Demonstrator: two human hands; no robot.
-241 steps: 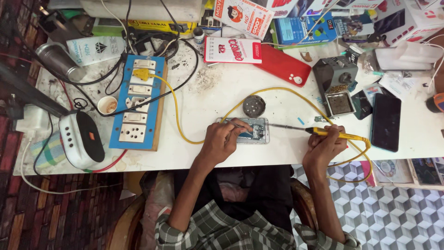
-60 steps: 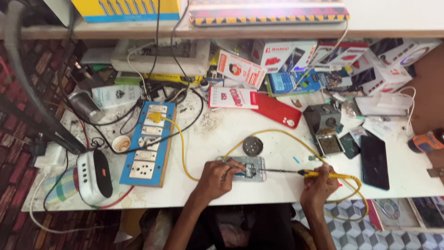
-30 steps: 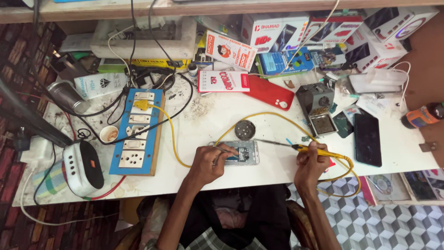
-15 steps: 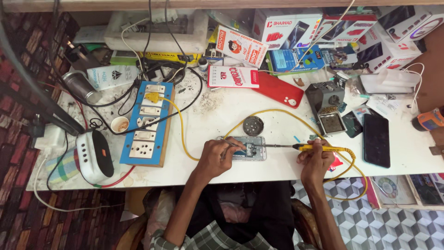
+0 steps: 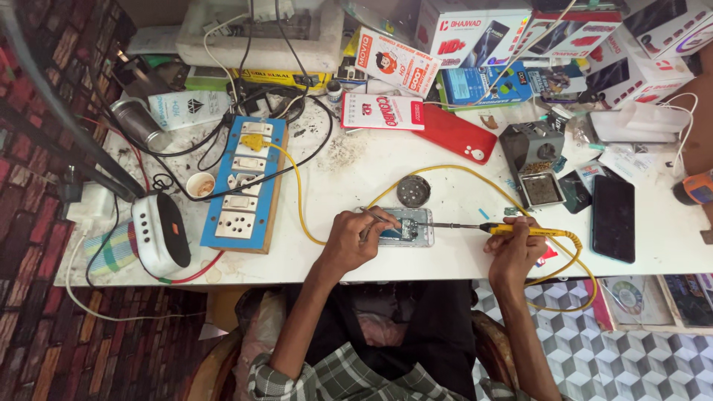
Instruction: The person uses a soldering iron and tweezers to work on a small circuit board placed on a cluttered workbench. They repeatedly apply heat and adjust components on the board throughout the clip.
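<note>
Head view, only view. Opened phone lies flat near the front edge of the white bench, directly ahead of the person, long axis running left to right.

Left hand rests on the phone's left end, fingers curled and pinching a thin metal tool, apparently tweezers, whose tip I cannot resolve. This hand is the nearer of the two to the phone, in contact with it.

Right hand sits well to the right of the phone, closed around the yellow handle of a soldering iron. Iron shaft lies almost level and points left, in line with the phone's long axis; tip sits over the exposed board at the phone's right half. Contact of tip with board: cannot tell.

Yellow cable loops from the blue socket board around behind the phone and back to the iron handle. Round tin stands just behind the phone. Grey iron stand and a dark phone lie to the right, apart from the iron. Nothing lies between tip and board.
</note>
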